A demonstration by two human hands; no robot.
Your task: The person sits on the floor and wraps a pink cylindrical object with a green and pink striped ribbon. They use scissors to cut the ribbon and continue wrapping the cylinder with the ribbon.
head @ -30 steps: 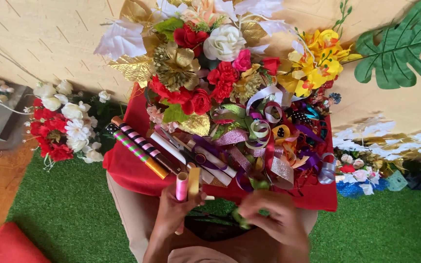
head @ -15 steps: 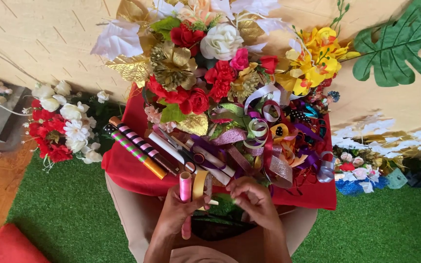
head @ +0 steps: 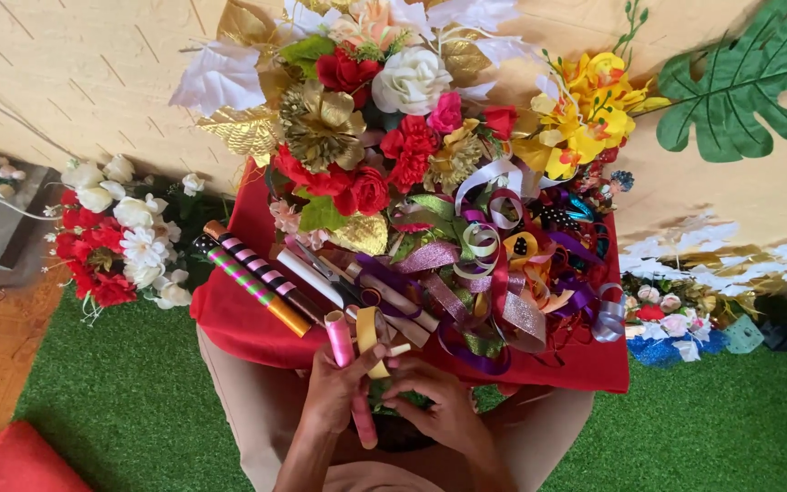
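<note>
- Green artificial grass (head: 111,392) covers the floor all around the red cloth (head: 239,319), which serves as the landmark; a tan wall rises behind it.
- Red cloth drapes over a low stand, just in front of the person's knees.
- Heaped on the cloth's far half stands a big bouquet of artificial flowers (head: 384,118), red, white, gold and yellow.
- Curled ribbons (head: 503,273), purple, pink and silver, pile on the cloth's right half.
- Rolls of wrapping paper (head: 252,282), striped and plain, lie slanted across the cloth's left half.
- Left of the cloth, a smaller bunch of red and white flowers (head: 107,241) rests on the grass.
- Left hand (head: 334,396), at the cloth's near edge, is clenched around a pink roll (head: 350,374) standing nearly upright.
- Right hand (head: 439,405), just beside it, has its fingers curled at a yellow tape ring (head: 368,339); whether they grip it I cannot tell.
</note>
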